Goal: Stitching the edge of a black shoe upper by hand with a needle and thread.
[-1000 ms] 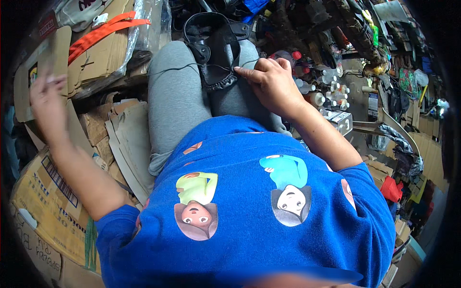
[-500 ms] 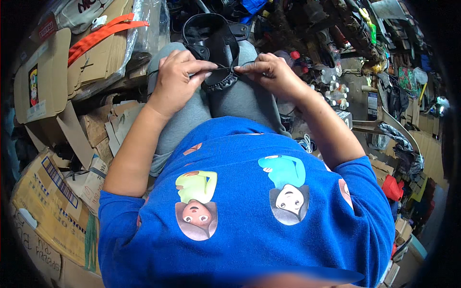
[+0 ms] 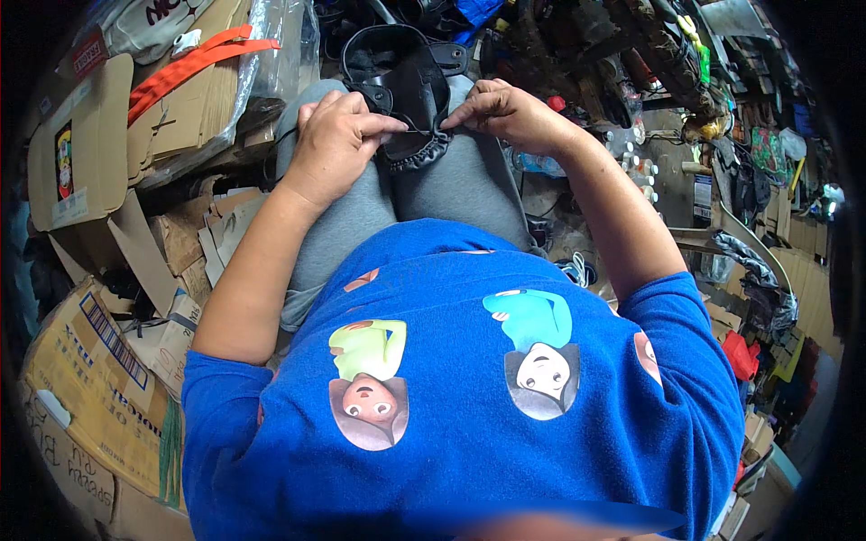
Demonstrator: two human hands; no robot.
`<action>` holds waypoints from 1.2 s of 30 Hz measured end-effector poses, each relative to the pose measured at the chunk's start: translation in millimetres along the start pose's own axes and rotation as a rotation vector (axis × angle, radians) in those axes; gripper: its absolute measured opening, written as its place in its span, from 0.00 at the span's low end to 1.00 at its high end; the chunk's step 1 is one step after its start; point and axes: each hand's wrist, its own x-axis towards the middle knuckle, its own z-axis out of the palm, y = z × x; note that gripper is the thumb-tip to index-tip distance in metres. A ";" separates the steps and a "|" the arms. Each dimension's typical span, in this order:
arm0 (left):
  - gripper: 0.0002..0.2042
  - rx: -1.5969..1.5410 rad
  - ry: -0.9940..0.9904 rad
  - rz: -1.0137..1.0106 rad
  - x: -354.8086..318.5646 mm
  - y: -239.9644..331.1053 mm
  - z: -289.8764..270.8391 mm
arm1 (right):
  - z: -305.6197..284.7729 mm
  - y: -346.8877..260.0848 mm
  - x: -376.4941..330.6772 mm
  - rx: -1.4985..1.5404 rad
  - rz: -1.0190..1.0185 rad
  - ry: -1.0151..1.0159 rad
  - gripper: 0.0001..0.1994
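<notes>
A black leather shoe upper (image 3: 420, 155) rests across my thighs, with its opening at the far end and a gathered, puckered edge toward me. My left hand (image 3: 334, 135) is at its left side, finger and thumb pinched on a thin dark thread (image 3: 419, 132) that runs over the upper. On the opposite side my right hand (image 3: 505, 113) has its index finger at the upper's right edge and its other fingers curled in. What the right fingers hold, if anything, is too small to make out.
Flattened cardboard (image 3: 194, 104) with an orange strap (image 3: 194, 68) is stacked on the left. A yellowish-brown carton (image 3: 99, 361) stands nearer me. Small bottles (image 3: 639, 171) crowd the floor on the right, beside mixed clutter. Grey trousers (image 3: 456, 194) cover my legs.
My right hand has shifted slightly up and away, its index finger now straighter along the upper's edge. The left hand stays nearly in place.
</notes>
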 end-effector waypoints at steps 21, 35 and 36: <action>0.06 -0.021 -0.071 0.076 7.0 13.9 -0.1 | 2.7 -7.2 -5.5 0.007 -0.016 -0.022 0.15; 0.10 -0.162 -0.188 -0.417 13.5 29.0 7.6 | 20.6 -6.5 -4.5 0.622 0.238 0.066 0.13; 0.10 -0.162 -0.186 -0.418 15.8 29.7 7.3 | 20.6 -6.3 -3.4 0.618 0.228 0.065 0.12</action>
